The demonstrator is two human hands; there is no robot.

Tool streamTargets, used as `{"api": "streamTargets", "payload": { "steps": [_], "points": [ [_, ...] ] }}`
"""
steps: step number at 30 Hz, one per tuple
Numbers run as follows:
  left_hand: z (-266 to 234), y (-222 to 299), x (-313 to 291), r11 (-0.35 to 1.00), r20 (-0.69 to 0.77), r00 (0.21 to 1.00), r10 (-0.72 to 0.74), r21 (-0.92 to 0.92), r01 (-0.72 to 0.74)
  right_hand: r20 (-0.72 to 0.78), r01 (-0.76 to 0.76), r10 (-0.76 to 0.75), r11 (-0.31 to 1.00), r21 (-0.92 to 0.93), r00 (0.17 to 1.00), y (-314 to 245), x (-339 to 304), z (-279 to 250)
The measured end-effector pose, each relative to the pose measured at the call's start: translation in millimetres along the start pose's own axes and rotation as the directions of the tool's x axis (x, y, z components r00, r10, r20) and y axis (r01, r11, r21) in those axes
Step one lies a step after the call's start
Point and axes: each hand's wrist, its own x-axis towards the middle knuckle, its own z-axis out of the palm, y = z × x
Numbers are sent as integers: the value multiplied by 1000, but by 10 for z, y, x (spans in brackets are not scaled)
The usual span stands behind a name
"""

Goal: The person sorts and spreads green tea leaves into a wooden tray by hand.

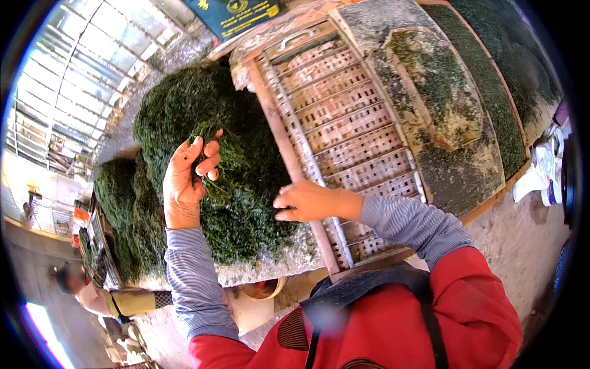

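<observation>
My left hand [190, 175] is raised over a large heap of dark green, stringy plant strands [166, 111]. Its thumb and fingers close on a small tuft of green strands [230, 150], which hangs loosely from them. My right hand [310, 203] is slightly blurred at the heap's right edge, by the wooden side of a framed slatted panel [344, 117]. Its fingers are curled in, and whatever they may hold is hidden. Both forearms wear grey striped sleeve covers.
Right of the panel lies a worn board [467, 172] with green bits on it, then a framed bed of fine green material [491, 92]. White plastic bags [544, 163] sit at far right. A blue book-like item [236, 15] lies at the back. Another person [101, 298] is at lower left.
</observation>
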Motion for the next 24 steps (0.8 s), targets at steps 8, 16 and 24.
{"api": "streamTargets", "payload": {
  "steps": [8, 16, 24],
  "points": [
    [1349, -569, 771, 972, 289, 941, -176, 205, 119, -175, 207, 136, -271, 940, 975, 158, 62, -1412],
    [1168, -800, 2254, 711, 225, 931, -286, 701, 49, -483, 581, 762, 175, 795, 431, 1238, -67, -2798],
    [454, -760, 3588, 716, 104, 976, -191, 695, 66, -442, 595, 877, 256, 762, 188, 2530, 311, -3651]
  ]
}}
